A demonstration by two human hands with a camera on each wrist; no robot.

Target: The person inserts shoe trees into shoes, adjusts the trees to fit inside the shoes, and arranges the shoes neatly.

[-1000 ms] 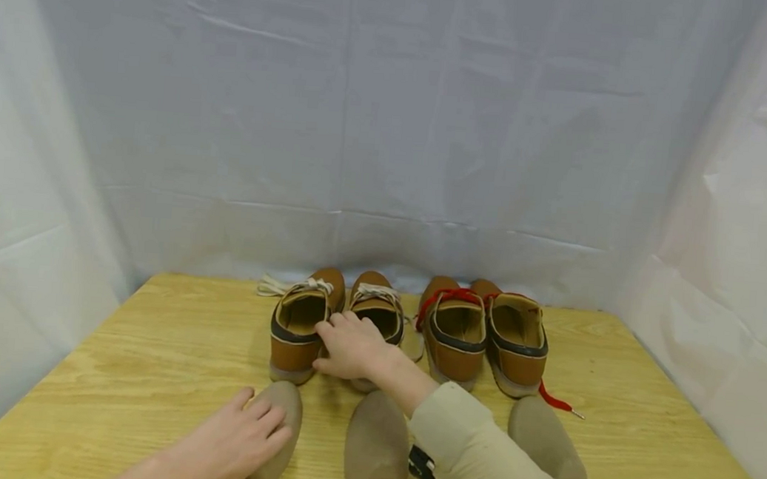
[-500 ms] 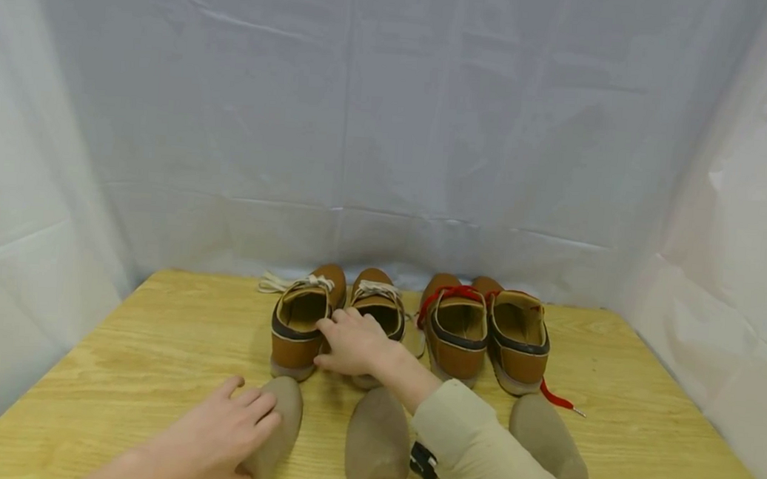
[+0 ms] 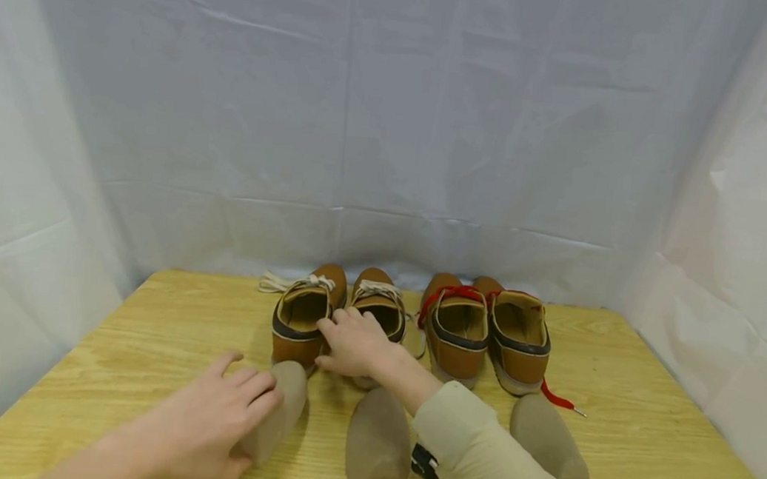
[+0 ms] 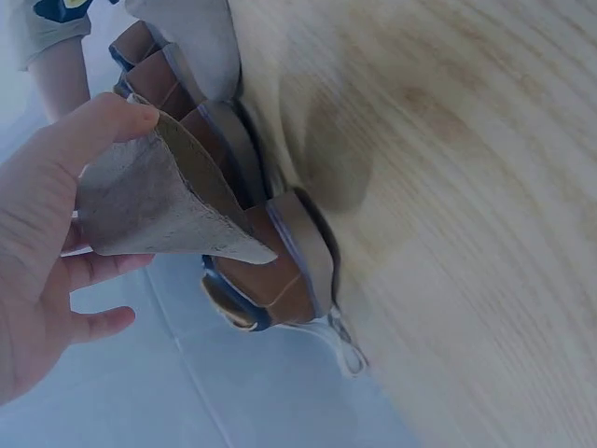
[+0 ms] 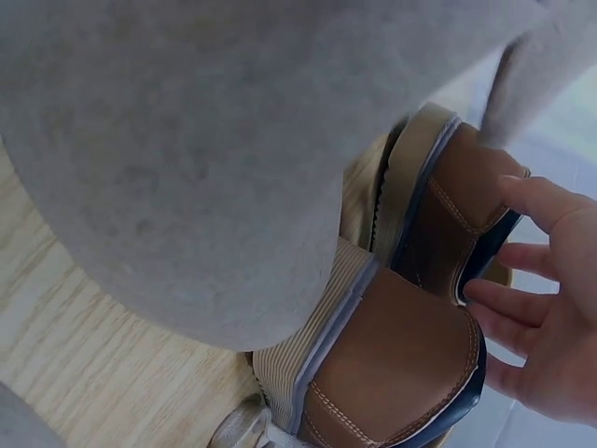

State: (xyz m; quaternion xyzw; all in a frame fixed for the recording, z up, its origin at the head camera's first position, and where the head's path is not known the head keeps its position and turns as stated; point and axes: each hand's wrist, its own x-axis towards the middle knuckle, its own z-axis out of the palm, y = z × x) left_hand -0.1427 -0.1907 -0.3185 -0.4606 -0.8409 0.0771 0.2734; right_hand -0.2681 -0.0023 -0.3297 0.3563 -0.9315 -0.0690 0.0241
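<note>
My left hand (image 3: 214,413) grips a grey-beige moulded shoe insert (image 4: 154,201), hollow and open at one end, with the thumb on its edge. The insert's rounded tip overlaps the heel of the leftmost brown shoe (image 3: 305,312), which has white laces. My right hand (image 3: 352,341) lies over the heel of the second white-laced shoe (image 3: 374,280). In the right wrist view, its thumb is right at the heel of the leftmost shoe (image 5: 466,177), and relaxed fingers (image 5: 508,303) extend by the collars. A second insert (image 3: 379,443) lies below the right hand.
Two brown shoes with red laces (image 3: 459,330) stand to the right; one red lace end trails on the wooden table (image 3: 169,351). Another insert (image 3: 545,447) lies in front of them, partly behind the right sleeve (image 3: 476,446). White sheeting (image 3: 392,121) encloses the back and sides.
The left hand has shifted a little left and gripped the leftmost insert, whose tip has risen towards the leftmost shoe's heel. The right hand has stayed nearly still.
</note>
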